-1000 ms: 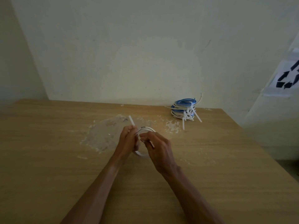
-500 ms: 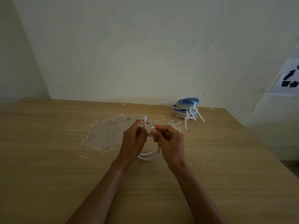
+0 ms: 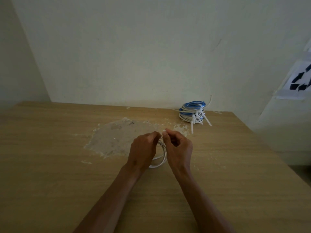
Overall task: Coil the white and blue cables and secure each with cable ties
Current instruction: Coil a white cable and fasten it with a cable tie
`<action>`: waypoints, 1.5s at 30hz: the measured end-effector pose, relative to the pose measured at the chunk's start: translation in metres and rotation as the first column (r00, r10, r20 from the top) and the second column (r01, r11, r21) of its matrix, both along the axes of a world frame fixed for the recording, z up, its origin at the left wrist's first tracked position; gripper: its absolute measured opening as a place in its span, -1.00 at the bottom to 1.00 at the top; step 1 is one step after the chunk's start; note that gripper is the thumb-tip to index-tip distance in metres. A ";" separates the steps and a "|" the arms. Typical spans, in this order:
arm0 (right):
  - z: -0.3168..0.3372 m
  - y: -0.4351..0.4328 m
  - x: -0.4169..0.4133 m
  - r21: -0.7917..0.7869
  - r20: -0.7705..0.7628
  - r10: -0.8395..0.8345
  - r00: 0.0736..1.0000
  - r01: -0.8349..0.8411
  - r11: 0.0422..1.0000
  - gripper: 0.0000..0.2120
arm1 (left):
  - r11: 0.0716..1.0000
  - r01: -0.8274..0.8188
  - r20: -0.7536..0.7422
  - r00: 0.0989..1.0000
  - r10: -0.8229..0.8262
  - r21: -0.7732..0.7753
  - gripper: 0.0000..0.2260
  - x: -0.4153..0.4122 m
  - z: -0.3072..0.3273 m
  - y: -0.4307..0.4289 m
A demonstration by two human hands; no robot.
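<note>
Holding white cable coil (image 3: pixel 160 163) at frame ctr over wooden surface (image 3: pixel 50 165): left hand (image 3: pixel 144 148) grips its top, right hand (image 3: pixel 179 147) pinches cable tie (image 3: pixel 164 131) there; tied blue & white coils (image 3: pixel 193 113) sit upper right.

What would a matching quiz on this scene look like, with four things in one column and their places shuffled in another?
Things:
1. white cable coil
2. stack of tied coils
3. pale scuffed patch
4. paper with black arrows

Places:
A. on the side wall, far right
B. between the left hand and right hand
C. at the table's far edge, by the back wall
D. mid-table, beyond and left of the hands

Pairs: 1-B, 2-C, 3-D, 4-A
</note>
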State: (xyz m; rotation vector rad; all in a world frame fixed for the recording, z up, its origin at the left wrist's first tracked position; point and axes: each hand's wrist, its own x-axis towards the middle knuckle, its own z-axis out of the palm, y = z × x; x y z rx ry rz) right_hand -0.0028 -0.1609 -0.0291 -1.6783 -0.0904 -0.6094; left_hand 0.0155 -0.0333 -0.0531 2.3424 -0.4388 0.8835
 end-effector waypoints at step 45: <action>0.016 -0.035 0.009 -0.334 -0.041 0.209 0.977 -0.210 0.919 -0.90 | 0.923 0.268 -0.152 0.936 -0.317 -0.276 -0.74 -0.019 0.023 0.014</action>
